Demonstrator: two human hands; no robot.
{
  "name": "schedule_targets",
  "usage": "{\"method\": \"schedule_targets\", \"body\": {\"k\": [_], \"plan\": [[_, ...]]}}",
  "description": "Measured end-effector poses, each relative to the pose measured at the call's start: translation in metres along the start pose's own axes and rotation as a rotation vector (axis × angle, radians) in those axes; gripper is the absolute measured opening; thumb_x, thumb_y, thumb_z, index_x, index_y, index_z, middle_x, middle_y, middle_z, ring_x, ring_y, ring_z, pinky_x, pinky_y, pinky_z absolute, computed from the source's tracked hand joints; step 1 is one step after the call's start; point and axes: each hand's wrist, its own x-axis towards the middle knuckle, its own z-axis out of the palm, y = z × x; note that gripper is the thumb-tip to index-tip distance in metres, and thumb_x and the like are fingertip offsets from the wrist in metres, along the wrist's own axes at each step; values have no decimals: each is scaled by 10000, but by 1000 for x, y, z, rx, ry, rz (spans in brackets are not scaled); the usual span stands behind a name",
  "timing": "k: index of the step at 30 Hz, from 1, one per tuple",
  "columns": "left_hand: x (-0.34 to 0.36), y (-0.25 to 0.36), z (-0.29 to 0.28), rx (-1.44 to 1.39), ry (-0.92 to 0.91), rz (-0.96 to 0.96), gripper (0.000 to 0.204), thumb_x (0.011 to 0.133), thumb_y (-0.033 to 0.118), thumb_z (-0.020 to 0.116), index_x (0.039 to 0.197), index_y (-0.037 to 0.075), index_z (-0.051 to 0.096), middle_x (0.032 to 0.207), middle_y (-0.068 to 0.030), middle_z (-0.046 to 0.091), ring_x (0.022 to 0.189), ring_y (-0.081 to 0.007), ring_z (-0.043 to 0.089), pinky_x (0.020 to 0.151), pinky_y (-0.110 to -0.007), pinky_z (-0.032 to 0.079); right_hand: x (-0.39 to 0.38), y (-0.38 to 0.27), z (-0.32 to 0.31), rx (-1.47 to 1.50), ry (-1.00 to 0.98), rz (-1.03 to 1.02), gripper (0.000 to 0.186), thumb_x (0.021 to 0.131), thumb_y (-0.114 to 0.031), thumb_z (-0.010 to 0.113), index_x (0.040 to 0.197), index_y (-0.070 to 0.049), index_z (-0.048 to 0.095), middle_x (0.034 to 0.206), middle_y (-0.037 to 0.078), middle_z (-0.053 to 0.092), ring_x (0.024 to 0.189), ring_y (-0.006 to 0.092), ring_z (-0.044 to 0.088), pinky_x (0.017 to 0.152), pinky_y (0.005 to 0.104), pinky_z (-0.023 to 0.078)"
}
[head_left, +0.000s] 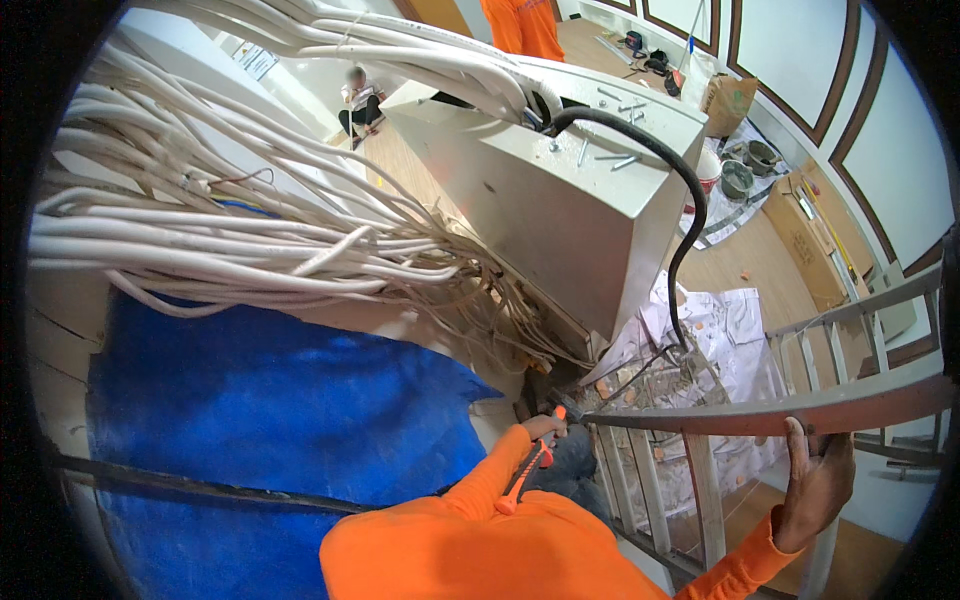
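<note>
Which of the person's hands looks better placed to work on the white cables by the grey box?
Probably the left hand: it holds an orange-handled tool close to the bundle of thin white cables under the grey metal cabinet. The right hand grips the grey metal ladder rail, farther away.

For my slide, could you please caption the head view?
Left hand grips an orange-handled tool below bundled white cables; right hand holds a ladder rail.
</note>
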Motion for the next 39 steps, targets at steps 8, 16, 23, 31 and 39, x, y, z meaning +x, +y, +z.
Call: {"method": "schedule_targets", "body": {"k": [8,16,23,31,39], "plan": [[49,-44,-26,-97,100,16,203,720,208,694,843,84,590,709,-40,530,582,-141,524,525,-329,482,2,11,9,-230,55,-162,533,781,-510,728,1030,-47,637,945,169,673,860,391,637,728,448,496],[35,-65,-16,15,37,146,174,740,188,638,846,53,609,753,-45,552,595,-170,549,544,-328,484,0,47,19,-155,275,-435,539,746,-511,744,977,-33,646,831,124,636,696,291,616,616,391,487],[1,-81,-12,16,88,190,136,761,153,626,850,52,609,718,-34,520,569,-155,542,533,-302,497,-63,51,48,352,713,-665,317,784,-282,729,966,-40,634,924,125,607,886,318,574,830,413,420],[-36,-75,-21,64,135,291,170,782,170,611,866,22,618,645,-51,556,509,-162,543,500,-294,480,-251,142,202,1355,-117,362,340,904,-340,671,1039,-42,578,931,89,588,840,147,588,669,287,482],[-23,-95,-16,62,140,230,153,739,139,582,841,26,597,636,-71,516,539,-182,535,506,-334,473,-283,157,223,2269,143,1011,581,876,-521,638,1212,-60,527,1126,129,617,1168,291,529,1040,464,376]]}}
